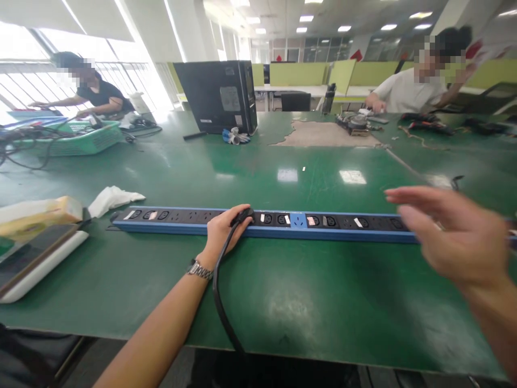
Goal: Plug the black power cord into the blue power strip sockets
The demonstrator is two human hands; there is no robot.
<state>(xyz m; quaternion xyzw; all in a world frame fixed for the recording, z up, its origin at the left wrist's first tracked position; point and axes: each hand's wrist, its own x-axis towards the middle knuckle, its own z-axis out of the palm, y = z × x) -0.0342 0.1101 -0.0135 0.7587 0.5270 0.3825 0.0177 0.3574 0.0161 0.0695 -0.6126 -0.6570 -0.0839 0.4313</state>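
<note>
A long blue power strip [351, 235] with black sockets lies across the green table in front of me. Several sockets carry small white or pinkish stickers, and one socket block [299, 220] is blue. My left hand [220, 231], with a metal watch on the wrist, grips a black plug [245, 215] at the strip's sockets. Whether its prongs are in a socket is hidden. From the plug a thick black cord [218, 291] hangs down over the table's front edge. My right hand [456, 231], slightly blurred, is raised over the strip's right part, thumb and fingers apart, holding nothing.
To the left lie a tissue pack [44, 211], a crumpled white tissue [113, 200] and a dark flat device [36, 258]. Farther back are a green basket [81, 141] of cables, a black computer case [218, 97] and gloves [235, 136]. Two people sit across the table.
</note>
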